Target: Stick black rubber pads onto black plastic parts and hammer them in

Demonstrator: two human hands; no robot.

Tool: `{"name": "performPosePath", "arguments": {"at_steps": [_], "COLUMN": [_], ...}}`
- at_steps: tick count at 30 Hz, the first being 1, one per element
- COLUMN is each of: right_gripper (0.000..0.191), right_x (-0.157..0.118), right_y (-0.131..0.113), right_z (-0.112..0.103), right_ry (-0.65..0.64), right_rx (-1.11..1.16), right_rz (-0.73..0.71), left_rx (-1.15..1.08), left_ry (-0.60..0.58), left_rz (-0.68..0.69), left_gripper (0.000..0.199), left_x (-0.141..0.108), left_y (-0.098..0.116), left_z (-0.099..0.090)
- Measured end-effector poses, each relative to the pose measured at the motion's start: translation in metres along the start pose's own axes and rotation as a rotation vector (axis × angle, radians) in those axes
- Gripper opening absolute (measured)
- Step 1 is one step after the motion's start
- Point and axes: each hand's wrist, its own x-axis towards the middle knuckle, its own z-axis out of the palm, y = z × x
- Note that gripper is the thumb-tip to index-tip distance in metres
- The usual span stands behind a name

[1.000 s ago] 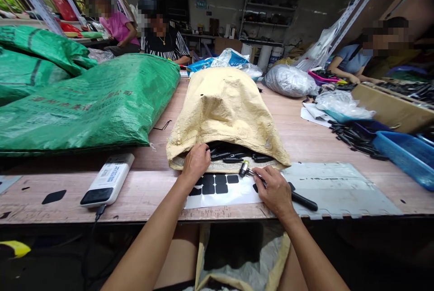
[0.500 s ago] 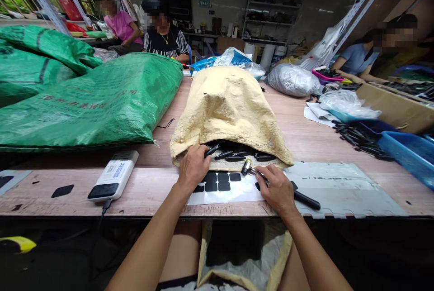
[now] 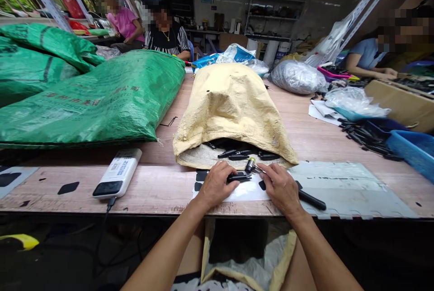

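The left hand [image 3: 220, 185] pinched at least one black stick [image 3: 241, 178] between thumb and fingers, over the white sheet [image 3: 233, 197], just in front of the sack [image 3: 233, 105]. The right hand [image 3: 282, 187] had its fingers curled around a hammer [image 3: 312, 200] (one end of its head was yellow). More sticks [image 3: 238, 157] lay inside the sack's open mouth.

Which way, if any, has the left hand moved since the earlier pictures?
Yes. Judged against the beige sack, the left hand has moved out from the sack's open mouth, toward the person and somewhat to the right.
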Motion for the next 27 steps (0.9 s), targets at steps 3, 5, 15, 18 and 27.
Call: {"name": "performPosePath", "arguments": {"at_steps": [3,5,15,18,27], "right_gripper": [0.036,0.037,0.042,0.042,0.039], "right_x": [0.001,0.0,-0.016,-0.019,-0.012], "right_y": [-0.004,-0.011,-0.05,-0.053,-0.061], "right_z": [-0.01,-0.02,-0.042,-0.042,-0.038], "right_ry": [0.029,0.077,-0.015,0.057,0.033], "right_rx": [0.045,0.154,0.362,0.352,0.367], "right_rz": [0.034,0.047,-0.021,-0.042,-0.063], "left_rx": [-0.042,-0.059,-0.083,-0.075,-0.079], "left_ry": [0.003,0.006,0.015,0.014,0.015], "left_rz": [-0.019,-0.035,-0.065,-0.065,-0.06], "left_gripper": [0.012,0.013,0.014,0.013,0.009], "left_x": [0.001,0.002,0.001,0.001,0.001], "left_y": [0.0,0.0,-0.002,-0.001,0.0], "left_z": [-0.002,-0.002,0.002,0.001,0.001]}}
